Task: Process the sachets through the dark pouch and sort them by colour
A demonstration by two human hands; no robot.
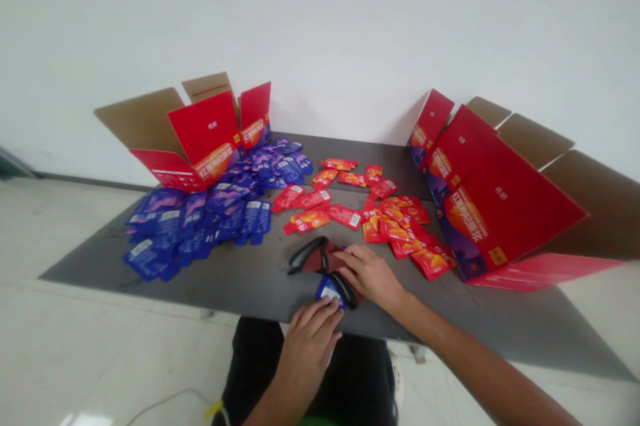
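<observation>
One left hand [311, 329] touched a blue packet [327, 289]; the right hand [374, 277], a black-rimmed piece [315, 260], likely floppy, best rim-held; grips unclear.

A plain pale wall [340, 33] fills the upper frame, meeting pale, glossy tiled floor [65, 346] at left along a dark baseboard [90, 181]. A dark grey table [240, 286] spans the middle; bright light reflects off the tiles at lower left.

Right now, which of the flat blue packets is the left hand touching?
The blue packet by the black-edged dark-red item; the heaped blue packets lie untouched.
</observation>
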